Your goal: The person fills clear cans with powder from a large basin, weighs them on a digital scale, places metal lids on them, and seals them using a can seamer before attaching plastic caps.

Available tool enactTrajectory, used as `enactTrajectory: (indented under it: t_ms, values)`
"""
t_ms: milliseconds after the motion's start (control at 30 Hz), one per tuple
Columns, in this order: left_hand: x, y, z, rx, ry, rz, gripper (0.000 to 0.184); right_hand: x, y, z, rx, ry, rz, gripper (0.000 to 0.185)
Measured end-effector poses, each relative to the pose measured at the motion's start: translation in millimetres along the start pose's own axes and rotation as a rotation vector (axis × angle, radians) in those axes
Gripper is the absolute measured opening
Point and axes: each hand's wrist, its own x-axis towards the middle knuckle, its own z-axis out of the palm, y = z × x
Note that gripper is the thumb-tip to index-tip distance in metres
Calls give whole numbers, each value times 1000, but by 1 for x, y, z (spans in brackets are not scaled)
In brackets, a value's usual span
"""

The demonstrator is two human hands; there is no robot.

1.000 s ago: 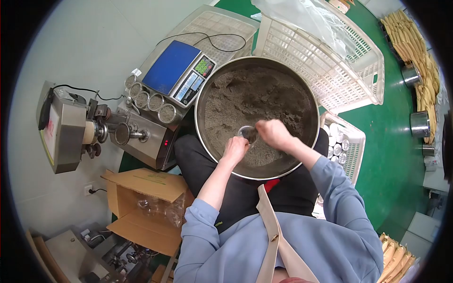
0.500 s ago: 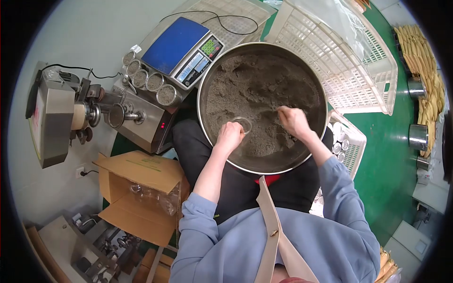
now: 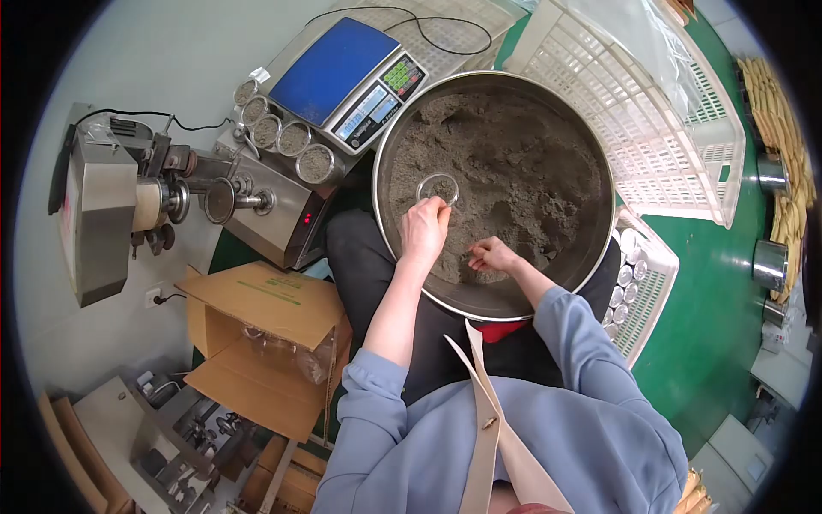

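A large round metal basin [image 3: 606, 206] on the lap holds grey-brown granular material [image 3: 514, 163]. My left hand [image 3: 425, 227] grips the near rim of a clear round jar [image 3: 438, 187], over the left part of the material; some material shows inside it. Low over the material near the basin's front, my right hand [image 3: 495, 255] has its fingers curled together; what they hold, if anything, is too small to make out. Beyond the basin's left edge stands a scale with a blue plate [image 3: 334, 68]. Several filled clear jars [image 3: 315, 163] lie in a row beside it.
A metal machine [image 3: 270, 214] stands left, above an open cardboard box [image 3: 265, 308] with clear containers. White plastic crates [image 3: 625, 111] stand at the back right; another crate [image 3: 655, 291] at the right holds several cans [image 3: 625, 274]. A black cable lies behind the scale.
My left hand has moved the jar up and left within the basin. My right hand has come down and left, toward the basin's front. The whole view has shifted slightly.
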Motion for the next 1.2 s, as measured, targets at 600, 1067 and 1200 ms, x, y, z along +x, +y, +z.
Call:
enactTrajectory:
  t_ms: [600, 1067, 1200]
  values:
    - [-14, -4, 16, 79, -160, 96, 7, -190, -126, -115, 242, 65, -280, 35]
    - [-29, 3, 31, 83, -264, 189, 7, -148, -160, 7, -1292, 505, -891, 9]
    - [-29, -5, 31, 46, -229, 212, 7, -183, -180, 6, -1213, 579, -1055, 9]
